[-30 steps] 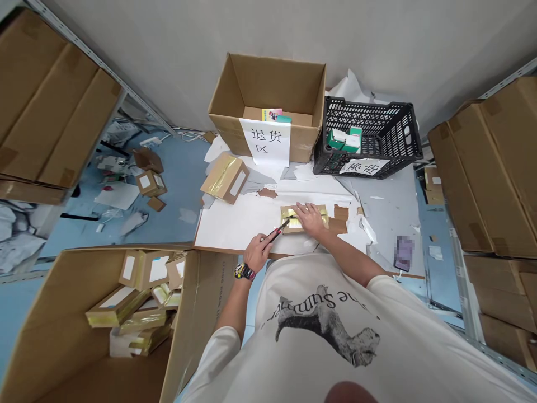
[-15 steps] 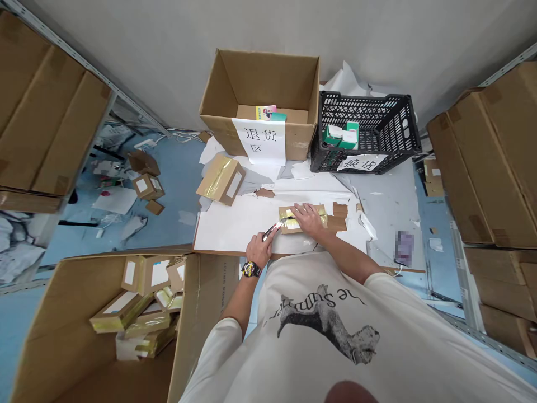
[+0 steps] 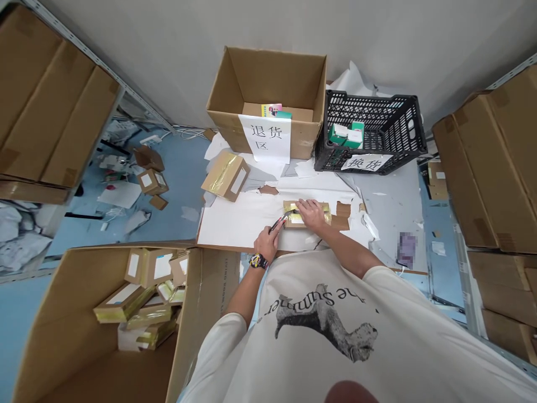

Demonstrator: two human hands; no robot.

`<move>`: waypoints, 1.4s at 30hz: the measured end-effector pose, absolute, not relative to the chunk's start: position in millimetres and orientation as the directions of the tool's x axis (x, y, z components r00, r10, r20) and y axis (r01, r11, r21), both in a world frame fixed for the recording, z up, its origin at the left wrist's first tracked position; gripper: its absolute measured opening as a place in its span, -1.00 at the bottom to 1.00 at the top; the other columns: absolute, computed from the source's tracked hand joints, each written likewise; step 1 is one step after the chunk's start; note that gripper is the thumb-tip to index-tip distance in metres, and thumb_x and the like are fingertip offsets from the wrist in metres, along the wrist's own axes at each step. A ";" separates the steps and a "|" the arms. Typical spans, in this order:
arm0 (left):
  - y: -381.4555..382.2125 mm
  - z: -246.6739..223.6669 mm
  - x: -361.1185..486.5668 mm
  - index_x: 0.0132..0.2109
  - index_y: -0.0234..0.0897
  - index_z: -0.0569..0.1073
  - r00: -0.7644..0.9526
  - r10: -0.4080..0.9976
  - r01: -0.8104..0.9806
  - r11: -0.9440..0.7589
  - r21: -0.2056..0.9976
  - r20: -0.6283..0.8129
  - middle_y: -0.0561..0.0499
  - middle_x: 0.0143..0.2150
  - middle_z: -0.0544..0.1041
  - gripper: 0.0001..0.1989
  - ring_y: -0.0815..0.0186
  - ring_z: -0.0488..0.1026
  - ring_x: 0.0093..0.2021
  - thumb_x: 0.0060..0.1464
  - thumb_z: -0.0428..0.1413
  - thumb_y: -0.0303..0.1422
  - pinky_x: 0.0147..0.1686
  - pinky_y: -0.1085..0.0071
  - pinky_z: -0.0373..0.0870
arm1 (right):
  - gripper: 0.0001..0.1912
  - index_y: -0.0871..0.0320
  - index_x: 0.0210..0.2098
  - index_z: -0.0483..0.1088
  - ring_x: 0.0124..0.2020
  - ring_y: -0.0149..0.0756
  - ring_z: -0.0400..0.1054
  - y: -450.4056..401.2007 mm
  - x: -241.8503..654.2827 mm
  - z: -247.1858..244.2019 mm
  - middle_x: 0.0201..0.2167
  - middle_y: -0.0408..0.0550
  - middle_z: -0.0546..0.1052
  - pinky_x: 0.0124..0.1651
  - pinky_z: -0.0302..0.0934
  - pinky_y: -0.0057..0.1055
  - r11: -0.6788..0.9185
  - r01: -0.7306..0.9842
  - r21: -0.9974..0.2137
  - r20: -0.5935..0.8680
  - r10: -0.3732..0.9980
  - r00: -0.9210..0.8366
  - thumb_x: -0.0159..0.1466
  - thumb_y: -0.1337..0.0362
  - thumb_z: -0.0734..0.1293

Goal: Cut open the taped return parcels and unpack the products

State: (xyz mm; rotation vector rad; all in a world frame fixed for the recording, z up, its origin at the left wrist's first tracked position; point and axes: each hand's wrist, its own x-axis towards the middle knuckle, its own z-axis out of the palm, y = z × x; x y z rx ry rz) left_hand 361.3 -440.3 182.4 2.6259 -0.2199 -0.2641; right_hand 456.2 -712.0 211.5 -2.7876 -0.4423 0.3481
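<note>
Head view — the left hand (image 3: 267,240) is gripping a cutter (image 3: 277,223), its tip meeting a taped box (image 3: 297,224) near the bench's (image 3: 229,225) front edge. The right hand (image 3: 311,214) is resting open across the box — a black crate (image 3: 329,159) is standing behind.

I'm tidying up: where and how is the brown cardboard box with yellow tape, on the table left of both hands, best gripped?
The brown cardboard box is probably best gripped by its long sides, from above and the person's side: its top is exposed and narrower across, while the large open cardboard carton stands close behind.
</note>
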 end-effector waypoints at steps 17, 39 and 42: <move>-403.4 193.5 398.7 0.55 0.24 0.48 0.928 -0.342 -0.228 -0.833 0.504 -0.146 -0.16 0.00 0.50 -0.46 0.09 0.45 -0.11 0.55 0.05 -0.22 -0.20 0.30 0.37 | -0.45 0.10 0.29 0.59 0.17 0.04 0.47 -713.9 458.7 220.8 0.14 0.18 0.71 0.48 0.06 -0.08 -0.925 0.243 -0.291 -0.177 0.301 0.937 0.68 0.21 0.03; -393.9 127.9 416.4 0.47 -0.17 0.57 0.974 0.065 0.164 -0.863 0.477 -0.218 -0.33 0.34 0.51 -0.46 -0.18 0.45 0.31 0.42 0.18 -0.30 0.36 -0.12 0.40 | -0.53 0.06 0.40 0.50 0.21 0.15 0.40 -773.1 416.4 224.7 0.19 0.19 0.65 0.53 -0.03 0.25 -0.921 0.295 -0.256 0.105 0.277 0.955 0.60 0.08 0.30; -413.9 162.1 430.8 0.39 -0.21 0.61 1.000 -0.007 0.000 -0.784 0.621 -0.009 -0.30 0.32 0.58 -0.55 -0.10 0.46 0.37 0.53 0.03 -0.28 0.43 -0.10 0.37 | -0.42 0.08 0.45 0.46 0.28 0.25 0.37 -775.8 401.5 230.8 0.22 0.21 0.64 0.62 -0.26 0.44 -0.926 0.263 -0.270 -0.028 0.281 0.959 0.53 0.01 0.40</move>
